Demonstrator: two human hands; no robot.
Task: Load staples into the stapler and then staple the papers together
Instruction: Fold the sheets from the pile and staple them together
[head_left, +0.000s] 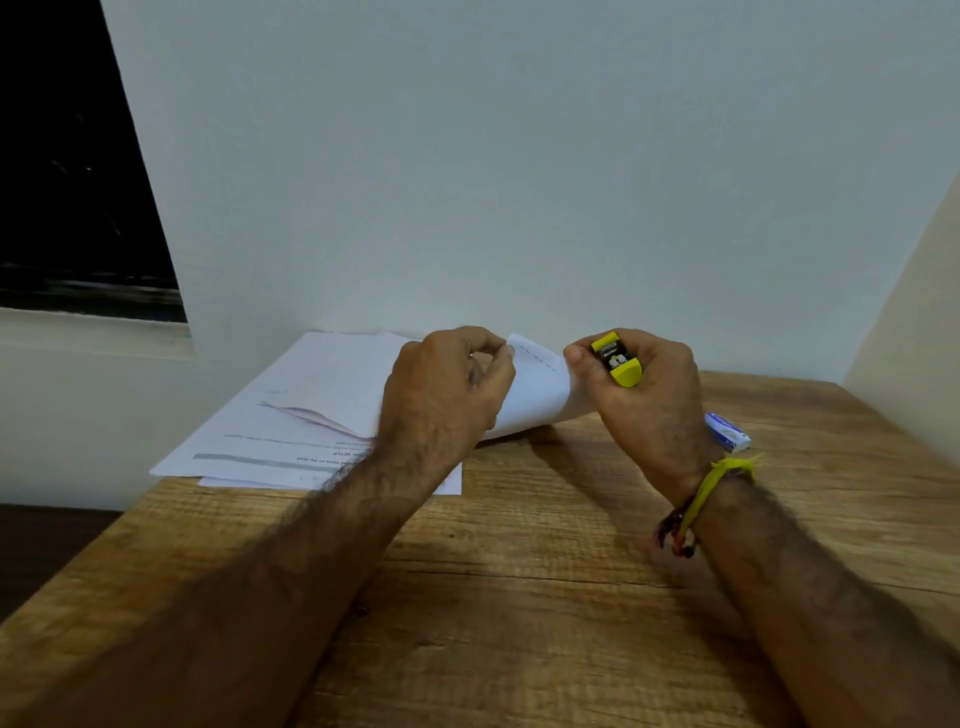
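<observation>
A small yellow and black stapler (617, 359) sits in the grip of my right hand (641, 405), held above the wooden table (519, 597). My left hand (447, 395) pinches the raised corner of a set of white papers (540, 389), which curls up between both hands. A row of staples shows along the lifted paper edge. My right thumb touches that same paper edge beside the stapler. More printed sheets (291, 426) lie flat on the table to the left, partly under my left forearm.
A small blue and white staple box (727, 431) lies on the table behind my right wrist. A white wall stands close behind the table, with a dark window (72, 182) at the left. A beige side panel (914, 332) borders the right.
</observation>
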